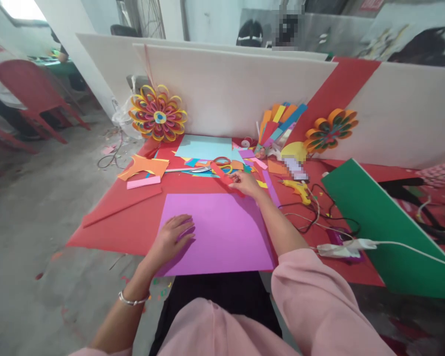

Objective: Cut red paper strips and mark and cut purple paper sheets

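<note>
A large purple paper sheet point(222, 230) lies on the red table point(126, 222) right in front of me. My left hand point(172, 237) rests flat on the sheet's near left part, fingers spread, holding nothing. My right hand point(244, 184) reaches past the sheet's far edge, its fingers closed on the end of a red paper strip point(222, 176). Just beyond that hand lie scissors point(213, 165) with orange and yellow handles among coloured paper scraps.
A light blue sheet point(203, 147), orange cut-outs point(144, 166) and a pink strip point(143, 182) lie at the back. Two paper flowers point(158, 112) point(330, 129) lean on the white board. A yellow glue gun point(298, 190), cables, a white power strip point(346, 247) and a green board point(378, 222) are to the right.
</note>
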Demonstrator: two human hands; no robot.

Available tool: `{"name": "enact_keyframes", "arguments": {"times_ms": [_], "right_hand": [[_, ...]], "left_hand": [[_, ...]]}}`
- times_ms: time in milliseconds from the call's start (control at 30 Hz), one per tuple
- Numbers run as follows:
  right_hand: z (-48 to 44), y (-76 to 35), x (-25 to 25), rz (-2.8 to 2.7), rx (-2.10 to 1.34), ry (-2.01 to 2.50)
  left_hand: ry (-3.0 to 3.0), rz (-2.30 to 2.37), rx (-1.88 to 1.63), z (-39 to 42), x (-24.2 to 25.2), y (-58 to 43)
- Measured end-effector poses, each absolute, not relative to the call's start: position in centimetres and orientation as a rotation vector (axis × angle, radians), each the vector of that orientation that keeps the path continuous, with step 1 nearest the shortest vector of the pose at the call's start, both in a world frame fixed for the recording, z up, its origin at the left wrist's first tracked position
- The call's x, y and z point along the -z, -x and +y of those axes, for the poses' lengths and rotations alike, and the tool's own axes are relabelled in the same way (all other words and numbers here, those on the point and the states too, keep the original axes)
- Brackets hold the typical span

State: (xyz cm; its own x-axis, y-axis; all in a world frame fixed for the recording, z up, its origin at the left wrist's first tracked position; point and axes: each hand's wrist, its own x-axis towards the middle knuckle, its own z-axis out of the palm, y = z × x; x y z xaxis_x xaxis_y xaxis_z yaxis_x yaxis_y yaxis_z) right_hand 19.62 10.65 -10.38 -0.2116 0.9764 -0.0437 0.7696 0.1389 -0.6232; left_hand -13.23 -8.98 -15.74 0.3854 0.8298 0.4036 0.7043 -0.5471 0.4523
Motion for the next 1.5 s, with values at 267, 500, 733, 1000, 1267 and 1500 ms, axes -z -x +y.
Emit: {"name": "enact_keyframes", "arguments": {"times_ms": [267,500,733,1000,1267,1500], "right_hand": [[12.8,-22.4,9.8,-1.695,-0.952,1.375],[16.6,-25.8,8.5,-1.255,-0.582,1.560],[21.8,-31.2,6.5,-1.148,-0.168,1.657],[24.9,-33.0,8.8,-1.282,0.002,1.729],[26.2,-34.0,9.0,-1.399,0.197,1.849],[25.8,-33.1,9.6,-1.421,0.243,1.813]], "left_hand": [[-2.474,1.474,-0.796,-8.9,17.6,12.5],[-2.537,1.483,-0.819,-8.9,18.0,12.4],[-2.544,1.477,-0.831,-8.9,18.1,12.5],[-2.549,1.476,-0.810,-8.8,18.0,12.5],[-2.574,1.468,-0.777,-7.8,17.7,11.9],[-2.534,1.472,-0.766,-7.0,17.5,11.2]]}}
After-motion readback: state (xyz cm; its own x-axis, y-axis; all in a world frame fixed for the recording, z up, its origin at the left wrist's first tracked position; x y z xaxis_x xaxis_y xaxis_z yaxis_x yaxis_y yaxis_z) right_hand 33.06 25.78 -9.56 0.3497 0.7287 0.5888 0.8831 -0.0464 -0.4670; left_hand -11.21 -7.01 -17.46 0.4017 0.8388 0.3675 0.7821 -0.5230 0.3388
